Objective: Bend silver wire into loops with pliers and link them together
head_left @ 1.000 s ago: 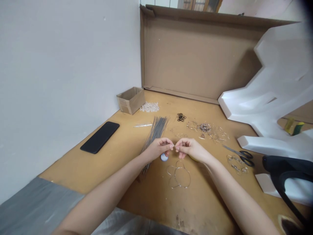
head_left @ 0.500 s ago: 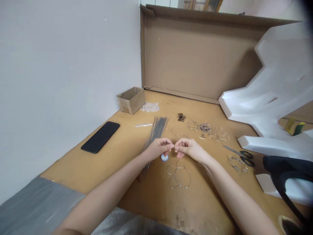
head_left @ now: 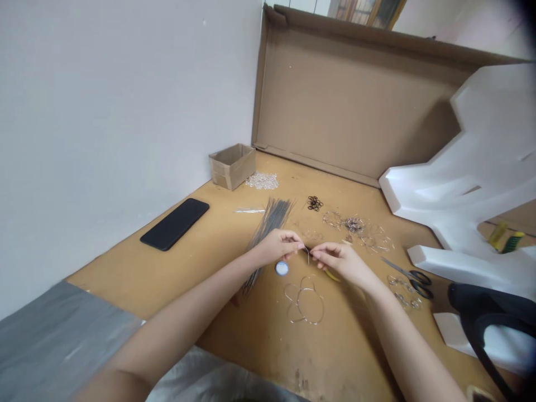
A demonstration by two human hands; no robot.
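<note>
The left hand (head_left: pixel 282 246) is pinching a thin, bent silvery wire (head_left: pixel 309 257) beside the right hand (head_left: pixel 335 258), whose narrowed fingers are hiding any contents.

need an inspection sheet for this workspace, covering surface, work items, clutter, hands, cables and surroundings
surface: brown table, dark marks near its front edge
work items: thin wire between the hands; wire bundle partly under the left forearm; wire loops on the near side
clutter: phone, small box, clear bits, black rings, wire tangle, scissors, round lid-like item; yellow item partly hidden by the right hand
left hand: pinching the thin wire
right hand: fingertips close to the wire; grip unclear
cables: nothing seen
surroundings: pale wall at left, large cardboard box behind, white foam at right
</note>
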